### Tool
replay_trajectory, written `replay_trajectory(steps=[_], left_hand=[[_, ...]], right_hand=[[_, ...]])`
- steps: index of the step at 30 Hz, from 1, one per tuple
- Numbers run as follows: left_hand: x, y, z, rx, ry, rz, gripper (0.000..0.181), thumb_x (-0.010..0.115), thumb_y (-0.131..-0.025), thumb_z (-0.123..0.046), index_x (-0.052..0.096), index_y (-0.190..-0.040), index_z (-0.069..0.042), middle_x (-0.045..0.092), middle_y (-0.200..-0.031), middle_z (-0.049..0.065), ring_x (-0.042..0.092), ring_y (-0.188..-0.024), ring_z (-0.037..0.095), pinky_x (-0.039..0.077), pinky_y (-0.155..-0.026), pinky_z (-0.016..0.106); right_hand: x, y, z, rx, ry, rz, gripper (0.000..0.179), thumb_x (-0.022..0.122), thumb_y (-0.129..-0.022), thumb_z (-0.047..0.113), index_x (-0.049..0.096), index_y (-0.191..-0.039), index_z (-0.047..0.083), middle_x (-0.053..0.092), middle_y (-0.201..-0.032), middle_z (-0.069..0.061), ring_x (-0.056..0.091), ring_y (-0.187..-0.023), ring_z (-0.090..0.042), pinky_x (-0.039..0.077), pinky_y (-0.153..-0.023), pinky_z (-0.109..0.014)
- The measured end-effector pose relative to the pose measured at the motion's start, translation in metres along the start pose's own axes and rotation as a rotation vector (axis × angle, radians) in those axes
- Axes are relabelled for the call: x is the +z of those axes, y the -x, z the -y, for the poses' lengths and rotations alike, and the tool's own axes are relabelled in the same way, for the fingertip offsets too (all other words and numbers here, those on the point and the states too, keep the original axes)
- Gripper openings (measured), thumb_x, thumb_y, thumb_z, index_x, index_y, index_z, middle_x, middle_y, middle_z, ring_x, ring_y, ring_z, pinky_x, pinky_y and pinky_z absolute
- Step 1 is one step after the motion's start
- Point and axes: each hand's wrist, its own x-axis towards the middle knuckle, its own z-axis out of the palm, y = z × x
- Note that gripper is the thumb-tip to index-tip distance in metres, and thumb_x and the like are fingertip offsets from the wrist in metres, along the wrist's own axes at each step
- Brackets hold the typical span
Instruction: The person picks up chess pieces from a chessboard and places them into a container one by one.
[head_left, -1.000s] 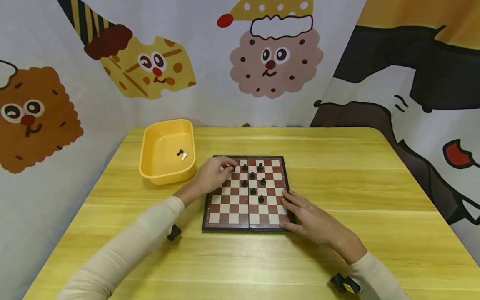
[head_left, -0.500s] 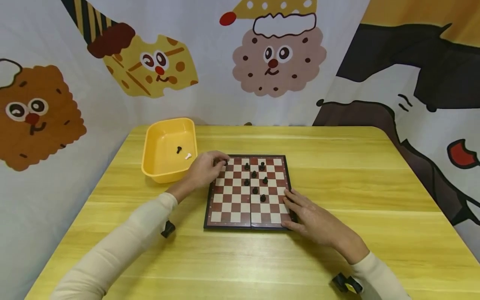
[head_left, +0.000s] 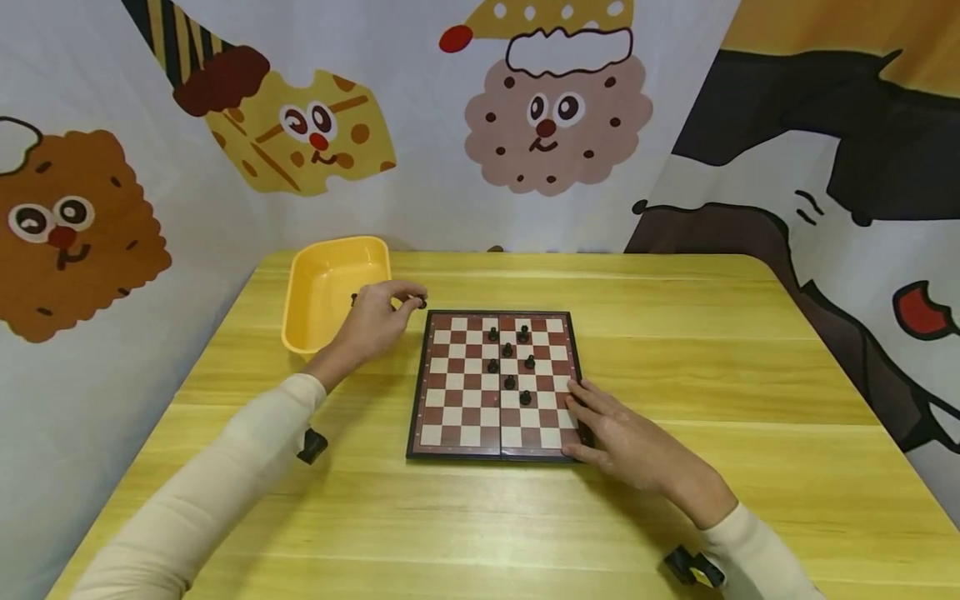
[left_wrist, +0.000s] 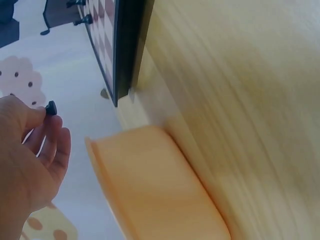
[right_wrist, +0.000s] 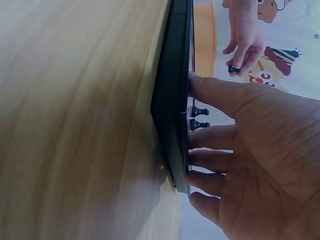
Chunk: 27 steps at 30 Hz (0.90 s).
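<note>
My left hand (head_left: 372, 321) pinches a small black chess piece (left_wrist: 51, 108) between thumb and fingertips, raised between the tray and the board's far left corner. The piece's flat round base shows in the left wrist view. My right hand (head_left: 626, 437) rests on the right edge of the chessboard (head_left: 459, 417), its fingers extended along the rim. Several black chess pieces, one a pawn (head_left: 525, 398), stand on the board's far and middle squares. In the right wrist view, two pawns (right_wrist: 201, 124) show beyond my fingers.
Left of the board stands a yellow tray (head_left: 295, 321), partly covered by my left hand. A dark piece (head_left: 354, 298) inside it peeks out beside the hand. Both stand on a wooden table (head_left: 480, 533) with a cartoon-print curtain (head_left: 427, 167) behind.
My left hand has lifted the black chess piece off the board's far left squares and carried it left towards the yellow tray. My right hand stays at the board's right edge.
</note>
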Motion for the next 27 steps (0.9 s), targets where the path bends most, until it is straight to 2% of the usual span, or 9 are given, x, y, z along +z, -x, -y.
replay_trajectory(steps=[6, 10, 15, 21, 23, 25, 27], left_hand=[[-0.014, 0.003, 0.009, 0.009, -0.048, -0.017, 0.019, 0.06, -0.102, -0.002, 0.073, -0.116, -0.001, 0.073, -0.107, 0.011, 0.067, -0.091, 0.026, 0.051, -0.062, 0.036], [-0.023, 0.007, 0.017, -0.015, -0.055, -0.03, 0.02, 0.059, -0.103, -0.002, 0.072, -0.118, -0.001, 0.072, -0.108, 0.012, 0.065, -0.079, 0.026, 0.047, -0.055, 0.031], [-0.034, 0.01, 0.026, -0.052, -0.069, -0.082, 0.021, 0.057, -0.103, -0.002, 0.072, -0.117, -0.002, 0.073, -0.104, 0.014, 0.057, -0.059, 0.024, 0.039, -0.045, 0.025], [-0.042, 0.011, 0.032, -0.089, -0.097, -0.107, 0.023, 0.057, -0.103, -0.001, 0.072, -0.119, 0.0, 0.073, -0.104, 0.016, 0.058, -0.058, 0.02, 0.037, -0.042, 0.025], [-0.044, 0.012, 0.033, -0.101, -0.095, -0.101, 0.025, 0.056, -0.102, 0.0, 0.071, -0.122, 0.0, 0.072, -0.106, 0.018, 0.054, -0.052, 0.017, 0.036, -0.04, 0.025], [-0.045, 0.012, 0.034, -0.11, -0.1, -0.096, 0.028, 0.054, -0.101, 0.002, 0.07, -0.124, 0.0, 0.071, -0.109, 0.02, 0.044, -0.041, 0.015, 0.034, -0.038, 0.025], [-0.045, 0.012, 0.035, -0.116, -0.108, -0.091, 0.033, 0.051, -0.099, 0.005, 0.069, -0.126, 0.0, 0.071, -0.111, 0.02, 0.038, -0.038, 0.012, 0.032, -0.036, 0.025]], right_hand=[[-0.001, 0.0, 0.0, -0.004, 0.002, -0.004, 0.071, 0.067, -0.1, 0.04, 0.046, -0.147, -0.009, 0.028, -0.161, -0.024, 0.024, -0.148, -0.043, 0.033, -0.111, -0.056], [-0.001, -0.001, -0.001, -0.005, 0.007, 0.0, 0.071, 0.067, -0.1, 0.04, 0.047, -0.146, -0.01, 0.028, -0.16, -0.025, 0.024, -0.148, -0.043, 0.033, -0.111, -0.056], [-0.001, -0.001, -0.001, -0.011, 0.012, -0.001, 0.071, 0.067, -0.1, 0.041, 0.047, -0.146, -0.01, 0.028, -0.16, -0.025, 0.024, -0.147, -0.044, 0.034, -0.11, -0.057], [-0.001, 0.0, -0.001, -0.015, 0.014, -0.005, 0.071, 0.066, -0.1, 0.041, 0.048, -0.145, -0.01, 0.029, -0.16, -0.025, 0.025, -0.147, -0.044, 0.035, -0.109, -0.056], [-0.001, 0.0, -0.001, -0.014, 0.012, -0.006, 0.07, 0.066, -0.1, 0.041, 0.048, -0.145, -0.01, 0.03, -0.16, -0.025, 0.026, -0.147, -0.043, 0.036, -0.109, -0.056], [-0.002, 0.001, -0.001, -0.016, 0.012, -0.008, 0.068, 0.065, -0.101, 0.04, 0.049, -0.145, -0.009, 0.031, -0.159, -0.025, 0.026, -0.147, -0.043, 0.036, -0.109, -0.056], [-0.002, 0.001, 0.0, -0.017, 0.011, -0.011, 0.067, 0.065, -0.101, 0.04, 0.05, -0.144, -0.009, 0.031, -0.159, -0.025, 0.027, -0.147, -0.043, 0.037, -0.109, -0.056]])
